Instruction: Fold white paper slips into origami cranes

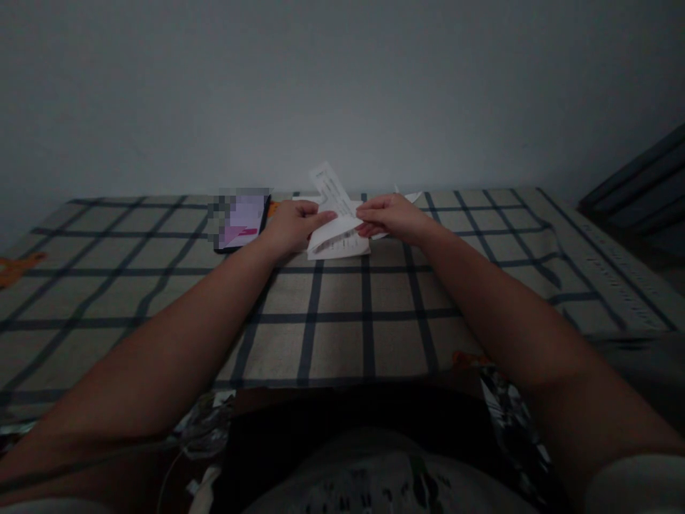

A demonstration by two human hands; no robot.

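Note:
White printed paper (pixel 342 241), folded or in several layers, is held between both hands over the checked cloth. A narrow printed strip (pixel 332 187) sticks up from it, tilted to the upper left. My left hand (pixel 294 225) pinches the paper's left side, thumb on top. At the right side, my right hand (pixel 388 216) has its fingers closed on the paper near the strip's lower end. More white paper (pixel 414 197) shows behind my right hand, partly hidden.
A phone with a lit screen (pixel 249 221) lies left of my left hand. The checked tablecloth (pixel 342 343) reaches back to a grey wall (pixel 342 93). Dark slats (pixel 642 171) stand at the far right. Clear plastic (pixel 208 428) shows below the table's front edge.

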